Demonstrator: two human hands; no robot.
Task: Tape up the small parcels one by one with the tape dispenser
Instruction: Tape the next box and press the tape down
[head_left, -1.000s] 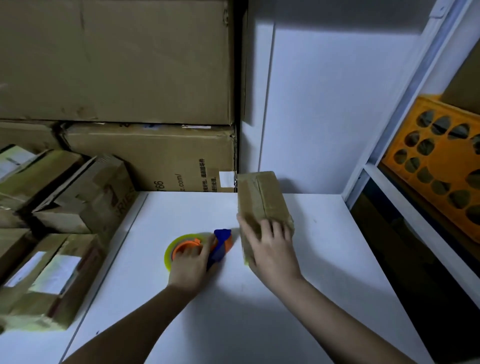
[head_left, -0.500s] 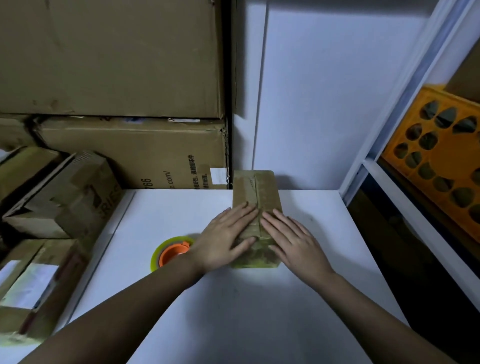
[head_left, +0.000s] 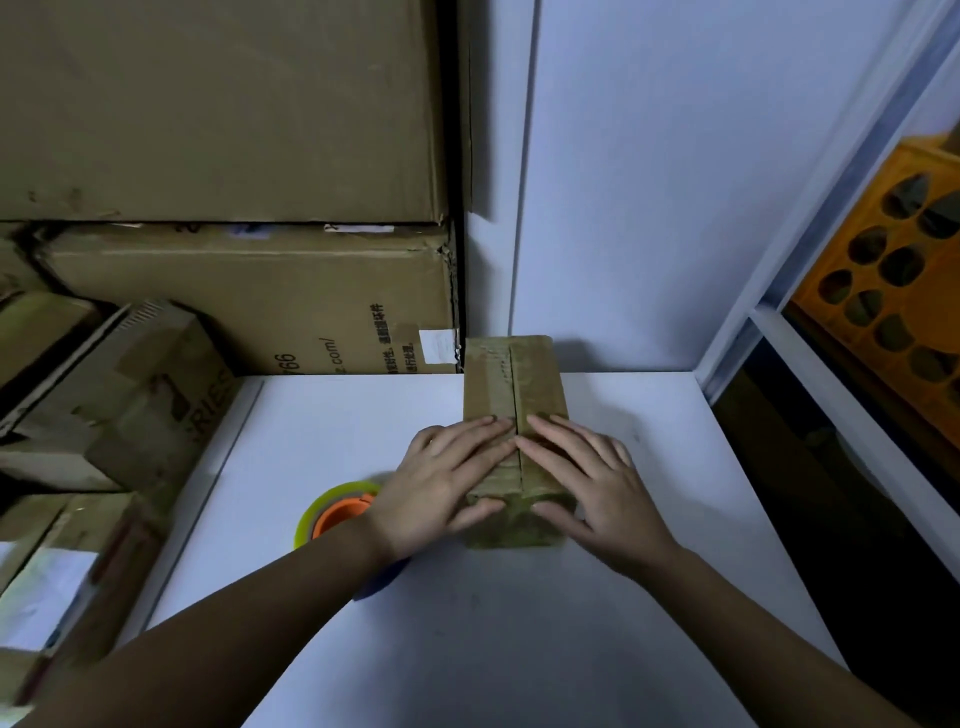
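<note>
A white worktop (head_left: 519, 623) carries a small brown parcel (head_left: 511, 384) standing lengthwise near its far edge, and a tape dispenser (head_left: 332, 512) lying just left of it

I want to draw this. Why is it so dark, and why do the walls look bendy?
Head view: dim, bluish light; the parcel throws a soft shadow on the wall behind it. Wide lens bows the white shelf frame at the right. Stacked boxes at the left edge look smeared.

Brown parcel (head_left: 511, 395), orange-cored yellow tape roll (head_left: 332, 512), white table (head_left: 467, 649).
</note>
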